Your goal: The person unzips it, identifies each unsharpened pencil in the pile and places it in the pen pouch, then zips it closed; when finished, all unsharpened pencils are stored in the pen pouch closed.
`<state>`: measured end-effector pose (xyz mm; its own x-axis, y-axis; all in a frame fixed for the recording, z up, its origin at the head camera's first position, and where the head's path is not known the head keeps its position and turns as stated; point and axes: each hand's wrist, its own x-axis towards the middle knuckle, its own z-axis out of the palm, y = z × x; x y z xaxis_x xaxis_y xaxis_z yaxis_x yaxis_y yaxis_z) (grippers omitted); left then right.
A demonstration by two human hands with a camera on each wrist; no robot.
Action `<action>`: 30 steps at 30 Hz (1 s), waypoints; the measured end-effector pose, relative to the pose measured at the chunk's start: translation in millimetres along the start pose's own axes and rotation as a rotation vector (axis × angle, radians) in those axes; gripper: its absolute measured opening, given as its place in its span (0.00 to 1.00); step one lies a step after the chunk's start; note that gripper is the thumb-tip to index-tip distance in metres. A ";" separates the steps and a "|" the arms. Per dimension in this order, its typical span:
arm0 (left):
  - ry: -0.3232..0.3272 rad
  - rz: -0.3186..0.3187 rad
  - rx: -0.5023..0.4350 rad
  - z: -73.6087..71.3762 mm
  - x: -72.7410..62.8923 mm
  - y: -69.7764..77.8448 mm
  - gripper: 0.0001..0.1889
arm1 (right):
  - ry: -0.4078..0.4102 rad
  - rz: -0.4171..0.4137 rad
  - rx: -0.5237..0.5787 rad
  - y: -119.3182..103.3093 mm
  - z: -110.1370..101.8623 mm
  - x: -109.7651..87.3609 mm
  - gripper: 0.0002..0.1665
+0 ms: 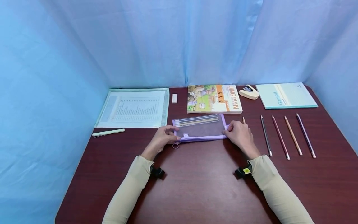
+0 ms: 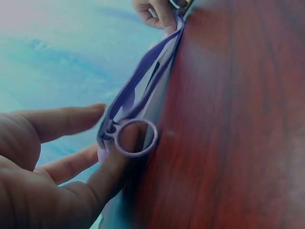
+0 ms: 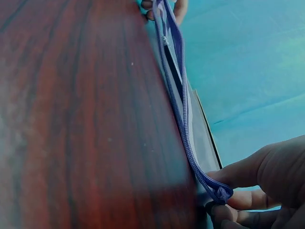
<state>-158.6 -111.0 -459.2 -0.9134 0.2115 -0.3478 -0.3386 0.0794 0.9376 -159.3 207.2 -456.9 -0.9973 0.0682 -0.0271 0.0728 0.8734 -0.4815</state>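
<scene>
A see-through pencil case [image 1: 199,129] with purple edging lies in front of the book, its zipped side toward the person. Several slim, light-coloured sticks [image 1: 197,120] show through its far half. At its near left corner the left hand [image 1: 165,136] pinches the case, the thumb behind the purple zip ring [image 2: 153,138]. The right hand [image 1: 239,133] grips the right end, thumb and fingers at the end of the zip [image 3: 220,192]. Both wrist views show the two zip edges parted between the hands. A pencil [image 1: 243,120] is partly hidden behind the right hand.
Several pencils [image 1: 266,136] lie side by side at the right. Along the back are a document pouch [image 1: 134,109], an eraser [image 1: 174,98], a book [image 1: 212,99], a cream stapler [image 1: 249,92] and a notebook [image 1: 288,95]. A pale pen [image 1: 108,133] lies at left.
</scene>
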 end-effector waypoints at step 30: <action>0.084 -0.005 -0.002 -0.7 13.8 -5.1 0.23 | -0.584 -0.437 0.356 -128.1 76.1 -51.3 0.28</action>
<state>-169.6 -109.1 -468.7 -0.9275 0.1288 -0.3509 -0.3432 0.0783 0.9360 -118.2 55.1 -460.6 -0.7858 -0.5923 -0.1780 -0.2331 0.5503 -0.8018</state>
